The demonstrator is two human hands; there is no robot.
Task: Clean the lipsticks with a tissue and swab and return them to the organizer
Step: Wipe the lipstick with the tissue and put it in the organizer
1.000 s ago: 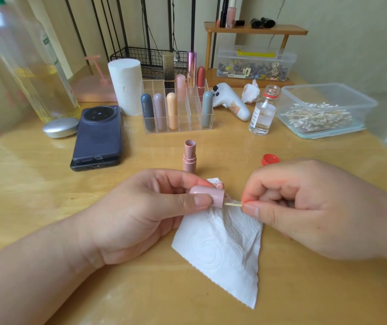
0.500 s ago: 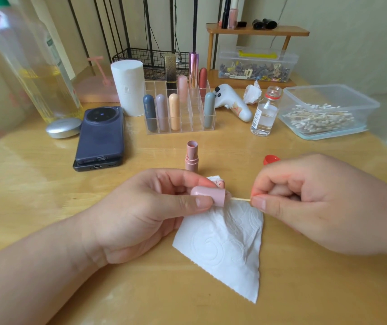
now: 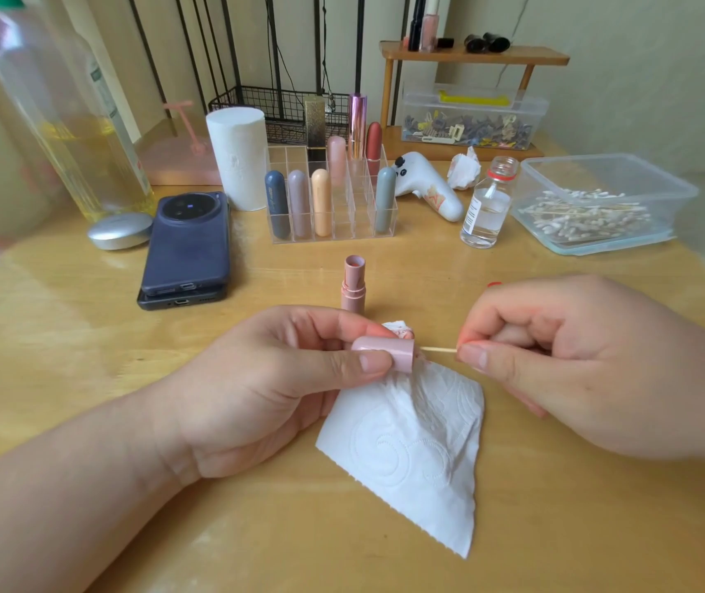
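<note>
My left hand grips a pink lipstick cap on its side, with its mouth facing right, together with a white tissue that hangs down onto the table. My right hand pinches the wooden stick of a swab; the swab's tip is hidden inside the cap. The pink lipstick base stands uncapped just behind my hands. The clear organizer at the back holds several capped lipsticks.
Two stacked phones and a silver compact lie at left. A small liquid bottle, a swab tub, a tissue roll, a crumpled tissue and a large bottle stand behind. A red cap peeks past my right hand.
My right hand has drawn a little to the right and more of the swab's stick shows outside the cap. My left hand has kept its hold on cap and tissue.
</note>
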